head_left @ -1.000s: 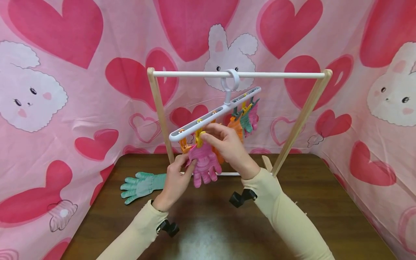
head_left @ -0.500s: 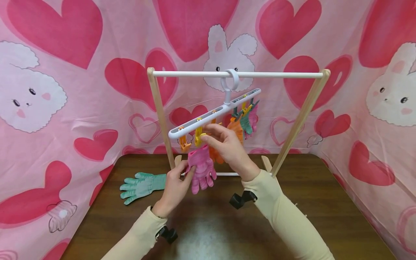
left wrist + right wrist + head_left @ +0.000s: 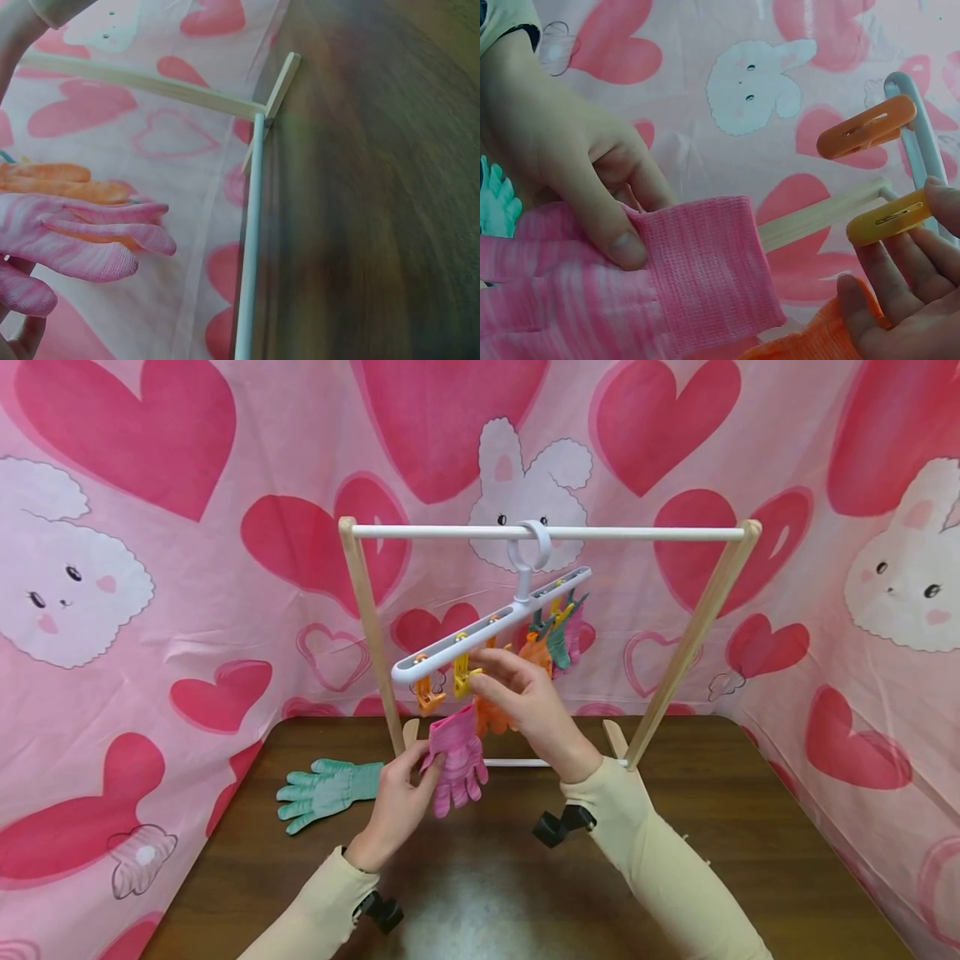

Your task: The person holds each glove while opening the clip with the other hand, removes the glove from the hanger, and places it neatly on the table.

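My left hand (image 3: 401,797) pinches a small pink glove (image 3: 456,758) near its cuff, with the thumb on the near side. The glove's fingers point down and its cuff (image 3: 716,266) is below and apart from the clip. My right hand (image 3: 534,706) holds a yellow clothespin (image 3: 889,217) between thumb and fingers. That clothespin hangs from a white clip hanger (image 3: 450,653). Left of it, an orange clothespin (image 3: 866,127) hangs with nothing in it. Behind my right hand an orange glove (image 3: 491,717) is partly hidden.
The hanger hooks over the white bar (image 3: 637,533) of a wooden-legged rack (image 3: 690,635). Orange (image 3: 536,652), green (image 3: 558,649) and pink (image 3: 573,631) gloves hang at its far end. A green glove (image 3: 322,789) lies on the dark table (image 3: 675,827), at the left.
The pink glove has come down from the yellow clothespin, moving down and left with my left hand. My right hand stays at the clothespin. The hanger has swung slightly.
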### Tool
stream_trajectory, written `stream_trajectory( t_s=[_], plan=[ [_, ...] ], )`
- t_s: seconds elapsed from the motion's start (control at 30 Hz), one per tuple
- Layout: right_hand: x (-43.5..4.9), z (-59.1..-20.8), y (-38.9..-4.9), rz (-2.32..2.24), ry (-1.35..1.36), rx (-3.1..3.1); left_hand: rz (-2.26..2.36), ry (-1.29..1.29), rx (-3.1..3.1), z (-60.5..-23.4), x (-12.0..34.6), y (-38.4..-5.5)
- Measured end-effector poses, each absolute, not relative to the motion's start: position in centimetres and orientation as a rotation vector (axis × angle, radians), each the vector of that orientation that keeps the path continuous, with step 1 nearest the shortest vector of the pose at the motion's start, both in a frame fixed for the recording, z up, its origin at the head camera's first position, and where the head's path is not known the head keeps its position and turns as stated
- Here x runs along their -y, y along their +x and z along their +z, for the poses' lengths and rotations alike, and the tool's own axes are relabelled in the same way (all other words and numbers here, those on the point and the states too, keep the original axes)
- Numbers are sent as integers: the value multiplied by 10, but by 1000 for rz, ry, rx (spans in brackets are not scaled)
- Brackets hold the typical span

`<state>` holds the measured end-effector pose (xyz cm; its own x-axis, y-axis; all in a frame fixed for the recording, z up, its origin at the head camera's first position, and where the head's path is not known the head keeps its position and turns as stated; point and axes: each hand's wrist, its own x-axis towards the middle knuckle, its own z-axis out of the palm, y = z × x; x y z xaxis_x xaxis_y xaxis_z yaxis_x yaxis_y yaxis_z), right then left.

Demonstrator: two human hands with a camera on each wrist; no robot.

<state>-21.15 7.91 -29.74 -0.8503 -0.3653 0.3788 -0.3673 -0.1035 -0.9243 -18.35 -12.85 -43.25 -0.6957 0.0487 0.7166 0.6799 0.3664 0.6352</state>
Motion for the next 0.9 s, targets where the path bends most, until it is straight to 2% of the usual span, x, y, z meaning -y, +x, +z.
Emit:
stream_trajectory(
  t_s=[0.57,0.9],
  plan=[
    [-104,-313,-206,2117,865,2115,-1264,-591,2068,-448,147,-179],
    [-145,-351,-204,2062,709,2236,-1038,-580,2219,-455,160,-180]
  ],
)
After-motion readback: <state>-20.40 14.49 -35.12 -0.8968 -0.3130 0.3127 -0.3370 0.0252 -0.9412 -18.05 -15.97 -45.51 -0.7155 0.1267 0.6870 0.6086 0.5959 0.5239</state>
